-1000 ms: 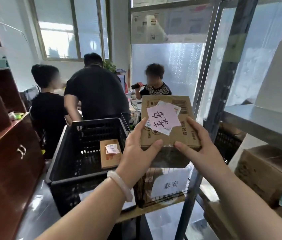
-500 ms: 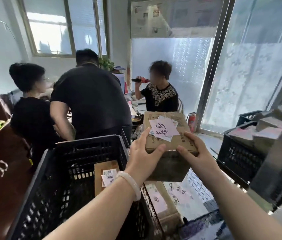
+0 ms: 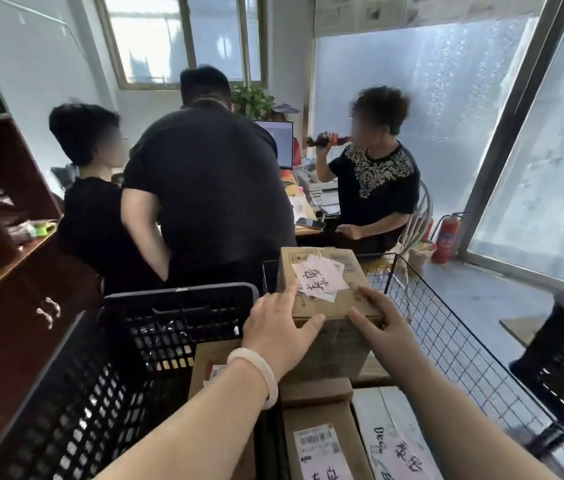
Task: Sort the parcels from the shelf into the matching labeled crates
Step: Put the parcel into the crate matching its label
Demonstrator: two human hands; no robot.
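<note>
- Rectangular cardboard parcel [image 3: 322,282], paper-labelled, was held over the wire-mesh crate [image 3: 446,334], right of the perforated black plastic crate [image 3: 176,323].
- Left hand [image 3: 277,332] and right hand [image 3: 382,327] gripped its near top corners.

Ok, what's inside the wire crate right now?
Near end of the wire crate: a brown parcel with a printed label beside a pale parcel with handwriting. The labelled box, gripped by the left hand and right hand, hides the far end.
</note>
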